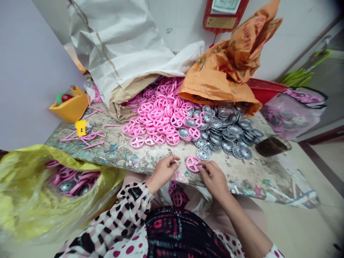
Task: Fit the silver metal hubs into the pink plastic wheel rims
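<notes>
My right hand (215, 179) pinches the rim of a pink plastic spoked wheel (192, 164) just over the front part of the table. To its left is my left hand (163, 172), its fingers loosely curled with a gap between thumb and forefinger and nothing seen in it. A blurred pink ring (179, 176) shows beside that hand at the table edge. Beyond my hands lies a heap of pink spoked wheels (161, 123). Silver-grey discs (228, 130) are piled to the right of them, and one grey disc (203, 154) lies closest to the held wheel.
A white sack (129, 43) and an orange sack (223, 71) open onto the heaps. Pink rods (92, 136) and a yellow piece (81, 128) lie left. A dark cup (271, 146) stands right. Below left, a yellow bag (24, 186) holds wheels with discs; more wheels (177, 197) are below the edge.
</notes>
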{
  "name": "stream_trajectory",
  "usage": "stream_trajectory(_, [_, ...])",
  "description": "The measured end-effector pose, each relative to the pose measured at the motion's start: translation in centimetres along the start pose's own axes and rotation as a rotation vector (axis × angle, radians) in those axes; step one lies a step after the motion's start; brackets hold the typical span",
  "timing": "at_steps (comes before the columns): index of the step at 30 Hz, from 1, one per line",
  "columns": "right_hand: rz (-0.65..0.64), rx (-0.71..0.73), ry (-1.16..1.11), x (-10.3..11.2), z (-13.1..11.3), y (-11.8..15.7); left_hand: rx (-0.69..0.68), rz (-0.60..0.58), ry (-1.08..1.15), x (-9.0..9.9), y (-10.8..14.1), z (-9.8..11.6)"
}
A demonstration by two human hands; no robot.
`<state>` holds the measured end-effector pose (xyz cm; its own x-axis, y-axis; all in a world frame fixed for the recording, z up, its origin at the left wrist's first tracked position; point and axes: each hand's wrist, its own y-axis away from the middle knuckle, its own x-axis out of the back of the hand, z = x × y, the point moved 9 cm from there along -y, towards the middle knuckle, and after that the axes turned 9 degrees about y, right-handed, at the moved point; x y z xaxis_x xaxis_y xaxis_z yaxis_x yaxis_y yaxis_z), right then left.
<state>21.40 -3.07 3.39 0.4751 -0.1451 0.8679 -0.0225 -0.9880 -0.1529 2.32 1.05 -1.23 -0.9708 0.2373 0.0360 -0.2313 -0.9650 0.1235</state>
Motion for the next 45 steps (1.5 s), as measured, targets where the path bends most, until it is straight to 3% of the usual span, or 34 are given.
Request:
stream_trajectory(3, [0.099,-0.079,0.213,1.3,1.7,-2.6,-0.192,-0.057,-0.263,-2.0,0.4,2.0])
stream_trajectory(6, [0.071,-0.166,0.368,0.9,2.9,-4.5,-0.334,-0.17,-0.546,-4.8,0.9,3.4])
stream_trajectory(9, [0.09,-0.19,0.304,0.3,3.7,-5.3,-0.383,-0.225,-0.742,-6.4,1.0,3.5])
stream_trajectory(11, [0.151,-0.232,0.138,0.4,4.8,-5.3,-0.379,-0.214,-0.747,-6.6,0.7,3.4])
stream_trajectory(15, [0.258,-0.379,-0.348,1.1,7.2,-4.2,-0.347,-0.074,-0.361,-4.7,0.0,3.6])
stream_trajectory(18, [0.377,-0.385,-0.614,2.4,6.2,-2.9,-0.123,0.036,0.175,-3.0,-1.0,2.0])
stream_trajectory(20, [0.398,-0.336,-0.688,2.8,4.2,-2.2,0.079,0.053,0.526,-3.3,-1.3,0.5])
stream_trajectory(23, [0.305,-0.246,-0.652,1.7,0.5,-1.3,0.278,0.008,0.844,-4.9,-0.7,-0.3])
stream_trajectory(28, [0.239,-0.109,-0.34,0.7,-2.7,-0.3,0.284,-0.061,0.856,-5.4,0.5,0.4])
stream_trajectory(30, [0.208,-0.104,-0.332,0.5,-2.6,-0.3,0.285,-0.08,0.838,-5.3,0.8,0.5])
stream_trajectory(35, [-0.066,-0.137,-0.479,-1.7,-2.2,-0.7,0.253,-0.086,0.76,-4.9,0.8,0.6])
stream_trajectory(41, [-0.062,-0.241,-0.623,-3.2,-1.1,0.0,0.235,-0.108,0.599,-4.8,0.5,0.1])
stream_trajectory(45, [-0.362,-0.147,-0.605,-4.7,-1.4,0.8,0.227,-0.173,0.382,-3.5,-0.5,-0.2])
